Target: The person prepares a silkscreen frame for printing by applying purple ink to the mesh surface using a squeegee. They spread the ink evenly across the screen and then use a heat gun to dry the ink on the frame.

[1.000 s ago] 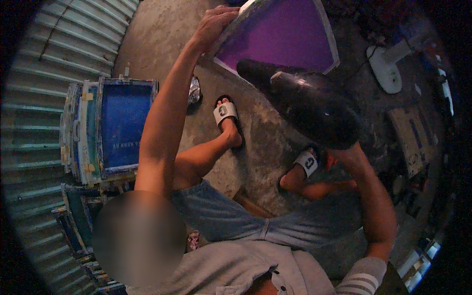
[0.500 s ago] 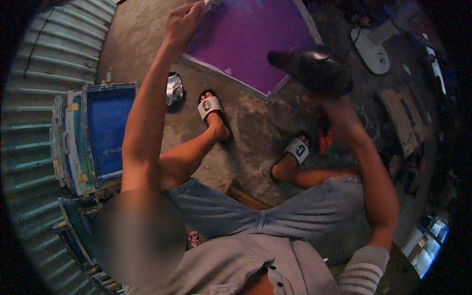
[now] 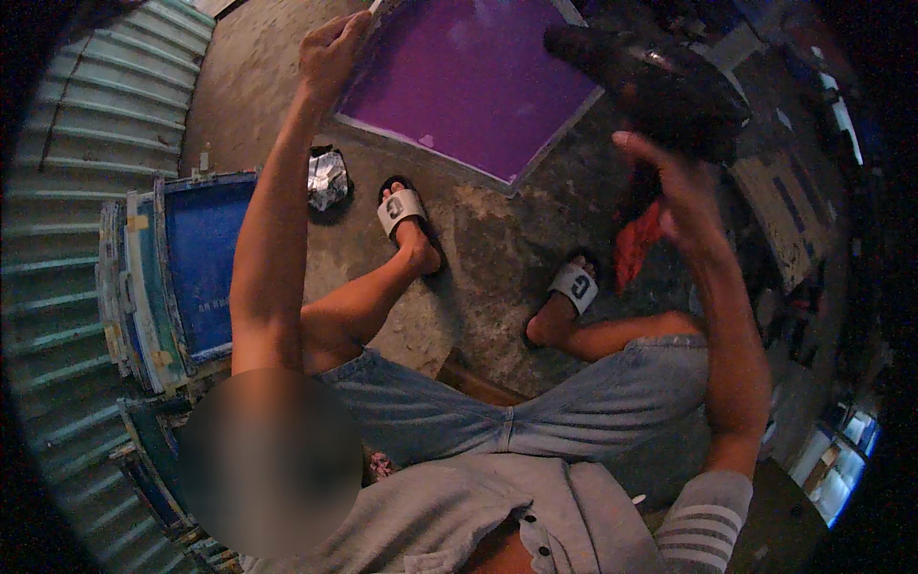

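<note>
A purple-meshed printing screen (image 3: pixel 459 91) with a pale frame is tilted in front of me. My left hand (image 3: pixel 333 53) is closed at its upper left edge, fingers curled round the frame. In my right hand (image 3: pixel 681 196) is a black hair dryer (image 3: pixel 660 81), its nozzle toward the screen's right side. The thumb shows along the dryer's underside; the other fingers and most of the handle are dark or hidden. A red cloth-like thing (image 3: pixel 639 244) hangs or lies just below the right hand; I cannot tell which.
Stacked framed screens (image 3: pixel 201 273), one with blue mesh, lean by a corrugated metal wall (image 3: pixel 72 210) on the left. A crumpled silver packet (image 3: pixel 328 179) lies near my left sandal (image 3: pixel 402 210). A slatted board (image 3: pixel 784 215) is at right, beside dark clutter.
The hair dryer has moved right and away from over the screen's lower corner. My left hand and the screen have shifted slightly left in view.
</note>
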A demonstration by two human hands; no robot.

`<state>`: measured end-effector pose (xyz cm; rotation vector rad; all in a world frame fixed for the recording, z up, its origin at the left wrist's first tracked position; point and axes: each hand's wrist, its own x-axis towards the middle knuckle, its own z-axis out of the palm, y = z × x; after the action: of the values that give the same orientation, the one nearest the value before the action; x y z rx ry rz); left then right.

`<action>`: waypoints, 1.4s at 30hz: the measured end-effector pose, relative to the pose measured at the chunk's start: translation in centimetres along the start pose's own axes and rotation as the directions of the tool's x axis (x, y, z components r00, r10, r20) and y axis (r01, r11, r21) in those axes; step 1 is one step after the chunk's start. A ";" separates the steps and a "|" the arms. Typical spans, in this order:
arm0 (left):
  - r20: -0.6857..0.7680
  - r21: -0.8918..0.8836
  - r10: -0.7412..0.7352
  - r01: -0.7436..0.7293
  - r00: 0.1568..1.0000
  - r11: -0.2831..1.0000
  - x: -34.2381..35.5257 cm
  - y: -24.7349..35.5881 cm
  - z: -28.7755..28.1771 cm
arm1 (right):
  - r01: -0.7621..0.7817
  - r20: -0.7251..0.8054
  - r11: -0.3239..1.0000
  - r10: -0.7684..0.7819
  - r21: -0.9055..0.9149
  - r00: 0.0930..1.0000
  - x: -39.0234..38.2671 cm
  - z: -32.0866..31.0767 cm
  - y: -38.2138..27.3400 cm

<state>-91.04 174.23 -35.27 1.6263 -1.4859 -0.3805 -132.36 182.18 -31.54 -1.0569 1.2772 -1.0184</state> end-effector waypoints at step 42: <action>-0.119 -0.102 -0.124 0.112 0.985 0.988 -2.7 2.1 -2.1 | -0.410 0.008 0.886 0.418 0.215 0.908 4.6 -5.2 4.7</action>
<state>-91.49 177.68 -33.40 1.6368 -1.2633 -0.4011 -137.40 178.59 -37.14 -0.5666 1.3206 -0.8240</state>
